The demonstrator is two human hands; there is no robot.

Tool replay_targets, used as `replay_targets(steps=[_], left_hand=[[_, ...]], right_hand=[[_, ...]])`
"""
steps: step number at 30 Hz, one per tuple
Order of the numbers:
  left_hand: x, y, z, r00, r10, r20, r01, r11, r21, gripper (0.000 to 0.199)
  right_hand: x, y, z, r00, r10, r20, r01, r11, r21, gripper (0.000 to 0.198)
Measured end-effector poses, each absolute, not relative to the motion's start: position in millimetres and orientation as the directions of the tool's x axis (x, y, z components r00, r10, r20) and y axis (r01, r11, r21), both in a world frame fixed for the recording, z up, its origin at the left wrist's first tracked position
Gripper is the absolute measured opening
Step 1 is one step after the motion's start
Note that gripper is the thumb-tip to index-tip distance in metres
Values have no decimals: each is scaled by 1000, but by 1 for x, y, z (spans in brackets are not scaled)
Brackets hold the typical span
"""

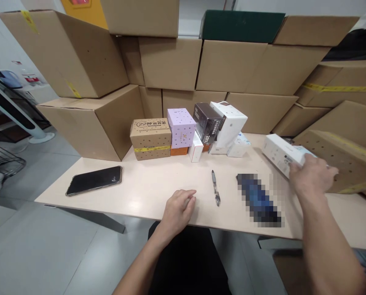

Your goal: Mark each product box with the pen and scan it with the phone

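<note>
My right hand (313, 174) grips the near end of a long white box (279, 153) on the right of the table; its fingertips are partly hidden behind the box. A light-blue-edged packet (304, 151) shows just beside those fingers. My left hand (178, 209) rests at the table's front edge with its fingers loosely curled in and nothing in them. To its right lies a grey pen (215, 188). Further right is a dark, pixelated phone-like object (258, 200).
Along the back stand a brown printed carton (151, 137), a lilac box (183, 129), a dark brown box (206, 123) and a white box (232, 125). A black phone (93, 180) lies left. Large cartons (170, 61) wall the back; a speckled carton (342, 159) leans at right.
</note>
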State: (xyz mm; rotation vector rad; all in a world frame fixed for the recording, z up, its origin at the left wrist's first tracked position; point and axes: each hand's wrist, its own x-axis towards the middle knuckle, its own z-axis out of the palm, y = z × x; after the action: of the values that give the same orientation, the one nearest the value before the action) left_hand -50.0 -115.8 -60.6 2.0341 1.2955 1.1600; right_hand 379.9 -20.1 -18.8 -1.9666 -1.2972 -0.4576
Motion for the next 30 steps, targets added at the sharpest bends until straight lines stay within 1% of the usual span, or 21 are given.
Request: replay_targets(steps=[2,3,5,7,9,10,12,13,15,17,19,21,23,26,28,30], left_hand=[[-50,-116,-61,193,897,398,495,-439,750,24],[-51,-116,-62,186,899,396,487,-435,757,25],[-50,-116,-66,156,904,398,451,-424,786,27],[-49,-116,-68,72,914,400,383,-396,835,29],[-50,-116,-69,-80,922,378,281,-343,896,30],[-51,-115,-68,-169,921,352,217,-314,924,31],[-57,-113,-66,-342,894,288,98,-271,958,34],[-63,-112,-65,-420,867,267,60,-267,962,36],[-78,-109,-64,-551,793,259,46,-281,958,37],[-95,-106,-64,-627,728,277,74,-298,952,38],[-110,-104,-64,-615,738,276,104,-271,957,40],[-118,-104,-62,-536,805,255,160,-201,967,43],[-120,-105,-59,-451,863,228,246,-126,961,45],[-115,-107,-53,-393,896,206,363,-55,930,47],[-112,-108,-51,-386,901,199,402,-30,915,48],[-112,-108,-51,-393,898,197,418,-16,908,48]], right_hand=[[362,-43,-2,448,581,679,894,-271,-358,45],[351,-56,6,437,581,687,899,-264,-349,52],[323,-82,21,413,499,762,911,-221,-350,60],[289,-102,30,381,420,823,922,-104,-374,58],[252,-114,29,365,385,848,908,54,-416,58],[234,-116,26,324,360,875,905,151,-397,59],[202,-115,15,178,442,879,892,305,-334,54],[188,-112,8,53,493,869,871,403,-282,53],[164,-106,-8,-186,485,854,805,574,-151,52],[148,-98,-24,-338,448,828,755,655,-46,51],[138,-93,-37,-405,453,795,748,664,3,46],[135,-90,-47,-444,495,746,747,665,3,40],[136,-90,-52,-483,551,681,731,681,-33,33],[141,-90,-53,-525,596,608,682,722,-118,22],[143,-90,-52,-511,601,615,667,728,-157,22],[144,-89,-52,-446,614,651,698,694,-176,24]])
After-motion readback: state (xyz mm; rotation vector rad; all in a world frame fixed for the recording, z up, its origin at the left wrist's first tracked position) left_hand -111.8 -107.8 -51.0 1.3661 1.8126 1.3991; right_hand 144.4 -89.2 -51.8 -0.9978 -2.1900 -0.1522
